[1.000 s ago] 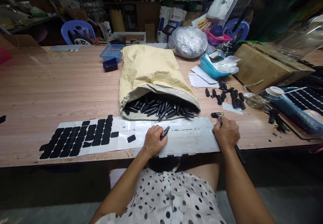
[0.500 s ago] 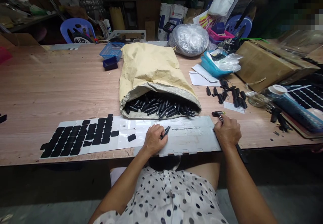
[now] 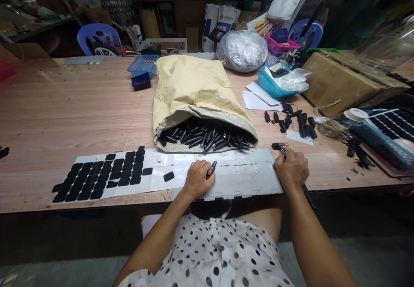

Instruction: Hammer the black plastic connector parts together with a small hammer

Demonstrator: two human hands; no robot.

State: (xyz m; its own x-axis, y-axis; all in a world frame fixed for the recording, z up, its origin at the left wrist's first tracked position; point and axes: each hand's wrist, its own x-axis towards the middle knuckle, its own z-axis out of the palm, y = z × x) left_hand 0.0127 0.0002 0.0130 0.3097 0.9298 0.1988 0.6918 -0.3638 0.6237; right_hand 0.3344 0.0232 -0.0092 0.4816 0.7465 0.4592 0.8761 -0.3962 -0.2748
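Observation:
My left hand (image 3: 199,178) is closed around a slim black tapered tube (image 3: 211,169) whose tip points up and away. It rests over a flat grey board (image 3: 247,177) at the table's near edge. At the board's right end my right hand (image 3: 293,169) is closed, with a small shiny metal end (image 3: 283,152) showing at its fingertips; the rest is hidden. Just beyond lies a short black piece (image 3: 278,145) with a yellowish end. In front of both hands, a tan sack (image 3: 194,80) lies with its mouth towards me, full of similar black tubes (image 3: 207,137).
A white backing sheet (image 3: 158,166) with rows of black rounded patches (image 3: 97,177) lies to the left. Several black parts (image 3: 304,125) are scattered at right, near a cardboard box (image 3: 343,82) and a turquoise basket (image 3: 274,88). Blue trays (image 3: 142,65) stand behind the sack.
The black tube in my left hand has tilted slightly more upright. My right hand and the things on the table look unmoved.

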